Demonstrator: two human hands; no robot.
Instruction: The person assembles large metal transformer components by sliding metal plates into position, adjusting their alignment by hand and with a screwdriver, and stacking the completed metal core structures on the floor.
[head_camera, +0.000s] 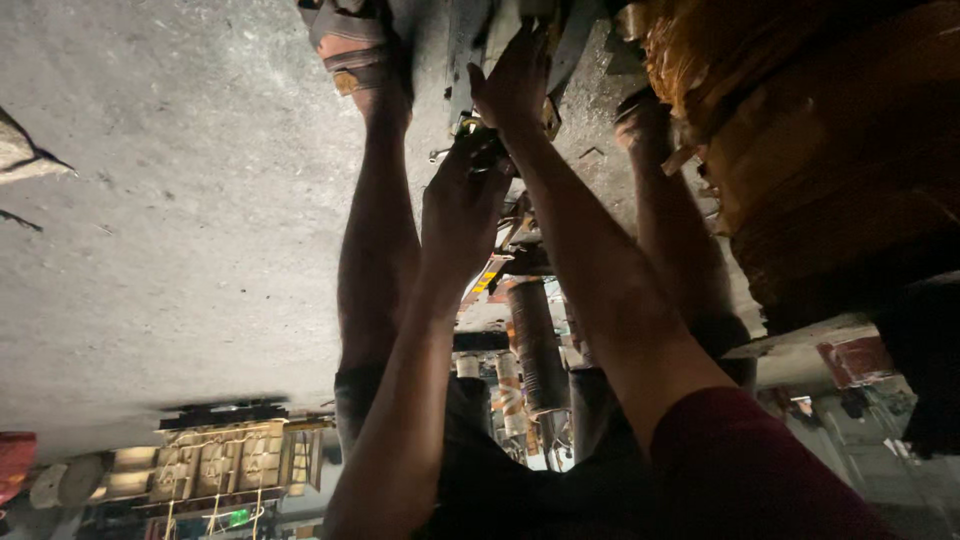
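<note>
Fingers (478, 160) of the left hand (462, 205) look wrapped around a small dark metal part (470, 135), though it's too dim to be sure, while the right hand (515, 85) lies open and flat on the greasy metal piece (560, 40) lying on the concrete floor (180, 200) between the sandalled feet (355, 50). Looks mid-job to me, nothing clearly off or finished yet. Room is tight: legs either side, a big rusty brown bulk (830, 150) right beside the right arm, open floor only on the far side.
</note>
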